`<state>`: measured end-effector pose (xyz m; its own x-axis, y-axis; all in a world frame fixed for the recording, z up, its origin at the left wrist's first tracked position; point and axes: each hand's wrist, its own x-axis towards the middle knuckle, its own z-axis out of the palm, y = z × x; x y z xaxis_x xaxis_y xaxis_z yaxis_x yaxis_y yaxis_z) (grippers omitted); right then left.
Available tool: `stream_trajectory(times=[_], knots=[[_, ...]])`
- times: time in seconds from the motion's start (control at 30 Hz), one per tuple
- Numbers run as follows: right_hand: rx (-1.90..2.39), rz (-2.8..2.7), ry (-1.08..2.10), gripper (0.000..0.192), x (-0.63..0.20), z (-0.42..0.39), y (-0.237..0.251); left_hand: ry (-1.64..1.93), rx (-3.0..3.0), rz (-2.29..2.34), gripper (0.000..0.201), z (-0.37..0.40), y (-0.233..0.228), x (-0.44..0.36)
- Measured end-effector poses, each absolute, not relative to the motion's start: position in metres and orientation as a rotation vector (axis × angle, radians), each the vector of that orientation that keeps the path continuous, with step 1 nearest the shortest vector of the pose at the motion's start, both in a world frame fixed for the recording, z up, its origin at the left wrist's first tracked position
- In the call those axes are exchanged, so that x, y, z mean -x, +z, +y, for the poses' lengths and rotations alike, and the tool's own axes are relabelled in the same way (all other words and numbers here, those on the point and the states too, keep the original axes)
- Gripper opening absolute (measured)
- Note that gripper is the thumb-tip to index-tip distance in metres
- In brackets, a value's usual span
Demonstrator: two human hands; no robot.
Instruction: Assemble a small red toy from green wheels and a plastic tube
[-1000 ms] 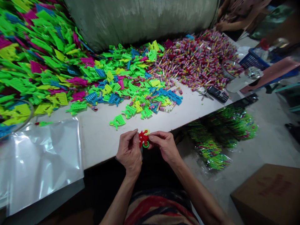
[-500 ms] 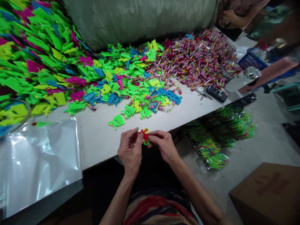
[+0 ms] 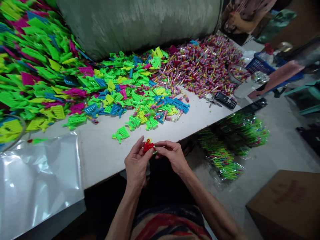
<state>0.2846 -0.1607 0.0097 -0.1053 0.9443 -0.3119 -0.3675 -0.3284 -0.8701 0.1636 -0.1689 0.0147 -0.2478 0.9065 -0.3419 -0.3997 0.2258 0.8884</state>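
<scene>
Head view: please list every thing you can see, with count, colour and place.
toy piece: one, red with green and yellow bits, held between both hands
plastic parts: many, green, yellow, pink, blue, heaped at table left and middle
candy tubes: many, mixed colours, table right
phone: one, black, beside keys
table: one, white
plastic sheet: one, clear, table left
packed bags: several, green, on floor
cardboard box: one, brown, floor right
left hand: pinching toy
right hand: pinching toy

A toy-packing workshop: heaped plastic toy parts (image 3: 75, 83), candy tubes (image 3: 202, 65), bagged stock (image 3: 230, 143)
</scene>
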Motion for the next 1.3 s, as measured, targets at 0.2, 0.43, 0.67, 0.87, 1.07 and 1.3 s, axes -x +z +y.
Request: stream_trajectory(times=[0.2,0.43,0.67,0.87,1.07,1.3], knots=[[1.067,-0.896,1.534,0.015,-0.284,-0.161,0.011,1.275,-0.524,1.181,0.037,-0.168,0.014,-0.162],[1.156,-1.032,1.424,0.013,-0.273,-0.162,0.006,1.278,-0.437,1.257,0.032,-0.163,0.012,-0.157],[1.309,-1.444,1.214,0.016,-0.306,-0.126,-0.015,1.153,-0.403,1.300,0.049,-0.151,0.010,-0.154],[2.073,-1.741,0.311,0.025,-0.421,-0.002,0.003,1.091,-0.402,1.321,0.062,-0.142,0.017,-0.141],[2.259,-1.873,0.061,0.031,-0.494,0.067,0.016,1.066,-0.450,1.289,0.054,-0.146,0.025,-0.145],[2.224,-2.070,0.034,0.027,-0.492,0.065,-0.001,1.141,-0.609,1.096,0.021,-0.155,0.037,-0.161]])
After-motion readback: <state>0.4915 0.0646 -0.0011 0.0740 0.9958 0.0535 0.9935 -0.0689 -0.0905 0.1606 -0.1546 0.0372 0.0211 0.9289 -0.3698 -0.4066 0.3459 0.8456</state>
